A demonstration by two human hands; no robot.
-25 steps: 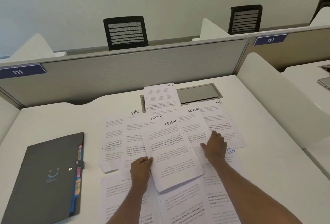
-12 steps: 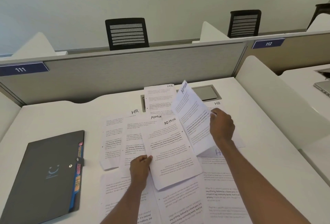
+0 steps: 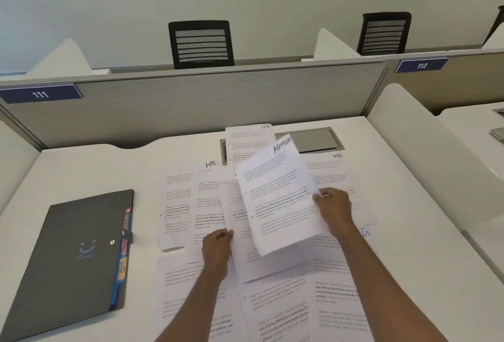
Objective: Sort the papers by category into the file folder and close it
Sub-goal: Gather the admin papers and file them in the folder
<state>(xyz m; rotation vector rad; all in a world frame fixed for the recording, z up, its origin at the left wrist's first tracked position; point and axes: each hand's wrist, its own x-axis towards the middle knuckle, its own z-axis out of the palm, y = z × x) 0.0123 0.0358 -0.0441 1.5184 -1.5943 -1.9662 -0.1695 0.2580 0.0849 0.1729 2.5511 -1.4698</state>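
Your right hand (image 3: 334, 206) pinches a tilted white ADMIN sheet (image 3: 278, 194); your left hand (image 3: 216, 246) grips another printed sheet (image 3: 272, 268) by its left edge.

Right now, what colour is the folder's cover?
The folder is dark grey with a pale smiley mark; head view.

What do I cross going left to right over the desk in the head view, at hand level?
Dark file folder → left hand, gripping a lower sheet by its edge → raised ADMIN sheet → right hand, pinching that sheet → white side divider.
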